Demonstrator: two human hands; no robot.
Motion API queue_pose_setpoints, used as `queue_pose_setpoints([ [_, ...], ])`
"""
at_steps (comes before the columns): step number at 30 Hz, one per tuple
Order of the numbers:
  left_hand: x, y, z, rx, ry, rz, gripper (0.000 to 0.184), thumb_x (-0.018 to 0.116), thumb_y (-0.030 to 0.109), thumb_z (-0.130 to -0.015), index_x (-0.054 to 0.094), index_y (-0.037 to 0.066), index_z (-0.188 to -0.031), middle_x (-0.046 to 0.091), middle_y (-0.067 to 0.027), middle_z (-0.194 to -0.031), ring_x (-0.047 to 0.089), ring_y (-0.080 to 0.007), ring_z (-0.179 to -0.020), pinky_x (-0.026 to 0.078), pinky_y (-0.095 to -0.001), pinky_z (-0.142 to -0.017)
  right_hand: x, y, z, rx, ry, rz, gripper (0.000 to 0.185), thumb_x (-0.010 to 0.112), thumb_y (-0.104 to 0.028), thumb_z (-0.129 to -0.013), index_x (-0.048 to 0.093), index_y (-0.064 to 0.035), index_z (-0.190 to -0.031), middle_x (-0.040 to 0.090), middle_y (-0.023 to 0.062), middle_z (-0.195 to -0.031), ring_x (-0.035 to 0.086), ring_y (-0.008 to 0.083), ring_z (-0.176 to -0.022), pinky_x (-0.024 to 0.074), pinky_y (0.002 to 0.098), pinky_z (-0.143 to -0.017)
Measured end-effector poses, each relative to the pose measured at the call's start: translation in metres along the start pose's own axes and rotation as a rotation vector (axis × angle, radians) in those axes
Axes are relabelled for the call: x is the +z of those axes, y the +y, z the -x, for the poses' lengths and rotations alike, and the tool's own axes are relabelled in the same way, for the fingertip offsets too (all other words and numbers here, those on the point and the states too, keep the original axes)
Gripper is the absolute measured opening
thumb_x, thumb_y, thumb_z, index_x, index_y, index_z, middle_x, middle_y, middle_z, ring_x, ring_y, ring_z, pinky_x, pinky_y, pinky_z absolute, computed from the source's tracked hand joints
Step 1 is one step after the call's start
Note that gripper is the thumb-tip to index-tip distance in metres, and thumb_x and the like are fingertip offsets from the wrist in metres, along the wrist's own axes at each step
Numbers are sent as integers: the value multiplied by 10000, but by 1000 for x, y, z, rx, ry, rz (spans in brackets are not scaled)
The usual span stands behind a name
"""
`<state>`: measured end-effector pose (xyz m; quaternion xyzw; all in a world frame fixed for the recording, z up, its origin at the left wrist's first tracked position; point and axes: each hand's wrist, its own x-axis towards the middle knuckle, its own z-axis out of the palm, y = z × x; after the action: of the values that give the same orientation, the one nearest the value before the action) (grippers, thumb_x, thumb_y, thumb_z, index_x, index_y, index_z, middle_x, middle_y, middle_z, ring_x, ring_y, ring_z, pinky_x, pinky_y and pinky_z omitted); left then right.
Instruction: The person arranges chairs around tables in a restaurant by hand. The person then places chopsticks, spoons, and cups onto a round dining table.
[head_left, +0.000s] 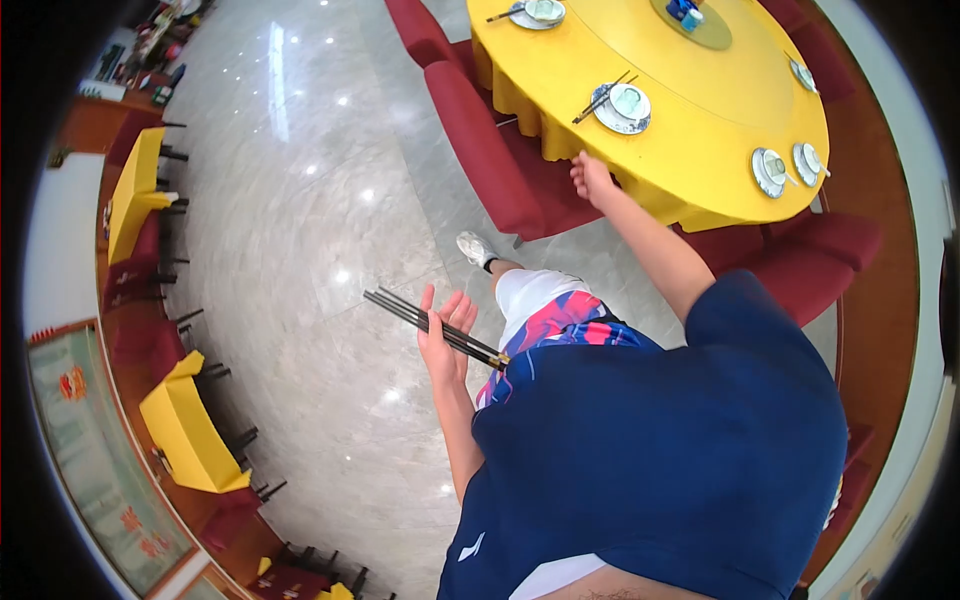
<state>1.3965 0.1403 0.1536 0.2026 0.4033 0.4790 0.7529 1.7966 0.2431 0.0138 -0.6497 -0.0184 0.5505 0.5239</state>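
A bunch of black chopsticks [430,326] with gold-coloured ends rests across my left hand [447,335]. The thumb presses them against the palm while the other fingers stay partly stretched. My right hand [592,178] is out by the edge of the yellow-clothed round table [560,85], its fingers curled in, with nothing visible in them. Just beyond it, a blue-patterned plate [625,126] carries a small bowl [629,101]. A pair of dark chopsticks [603,98] lies over that plate's left side, apart from my right hand.
More place settings [770,172] stand around the table, with a blue container [685,14] on the central turntable. Red chairs [480,150] line the near edge. Grey shiny floor [330,220] spreads to the left, where smaller yellow-covered tables [190,430] stand along the wall.
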Motion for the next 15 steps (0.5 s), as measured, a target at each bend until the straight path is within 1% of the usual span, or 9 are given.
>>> queue_pose_setpoints([
  [1,-6,3,-8,-19,17,-10,486,419,277,-1022,283,89,-1449,473,-252,-1317,508,-348,-1207,439,-554,-1002,1,-7,-29,-11,103,-40,323,441,-440,-978,538,-131,-975,540,27,-718,446,115,-506,346,246,-420],
  [2,-11,10,-17,-38,7,-24,486,419,277,-1022,283,89,-1449,473,-252,-1317,508,-348,-1207,439,-554,-1002,-4,-6,-65,-42,191,-87,354,479,-445,-963,547,-98,-982,580,57,-802,497,131,-552,379,262,-441],
  [4,-25,35,-41,-3,149,8,459,433,245,-1017,296,77,-1422,456,-269,-1341,488,-360,-1233,432,-582,-994,-1,-23,-102,-39,346,-102,402,534,-446,-937,547,-51,-1013,608,75,-864,528,143,-580,389,272,-443],
  [6,-41,66,-72,25,161,-8,430,433,213,-1016,312,67,-1402,413,-269,-1392,422,-345,-1308,415,-602,-1002,5,-32,-130,-126,501,-79,443,595,-459,-897,579,-22,-970,623,84,-823,534,144,-567,390,292,-440],
  [7,-46,83,-88,18,182,-9,415,449,178,-1009,324,49,-1382,392,-272,-1413,392,-331,-1340,378,-593,-1044,-6,-26,-163,-122,598,75,487,624,-495,-859,628,-11,-904,638,104,-797,574,170,-623,430,316,-490],
  [8,-50,95,-109,10,175,-39,415,449,178,-1009,324,49,-1382,392,-272,-1413,392,-331,-1340,378,-593,-1044,-12,-10,-194,-105,696,230,533,653,-532,-821,677,1,-837,652,123,-771,614,196,-680,471,341,-539],
  [10,-58,121,-137,-19,203,-55,427,465,152,-1001,316,31,-1382,378,-267,-1426,375,-330,-1353,335,-578,-1083,13,-31,-158,-75,818,345,614,631,-571,-801,702,1,-1011,686,212,-1012,646,349,-987,482,420,-879],
  [11,-53,137,-156,-41,212,-56,435,481,144,-993,317,19,-1376,366,-273,-1432,362,-345,-1360,301,-552,-1114,21,-34,-157,-54,829,312,614,631,-571,-801,702,1,-1011,686,212,-1012,646,349,-987,482,420,-879],
  [15,-37,181,-229,-143,149,-171,432,484,154,-993,323,-16,-1357,351,-304,-1425,359,-370,-1356,331,-520,-1109,27,-38,-169,43,859,488,585,571,-575,-838,696,-51,-1065,675,199,-1072,632,344,-1042,470,422,-921],
])
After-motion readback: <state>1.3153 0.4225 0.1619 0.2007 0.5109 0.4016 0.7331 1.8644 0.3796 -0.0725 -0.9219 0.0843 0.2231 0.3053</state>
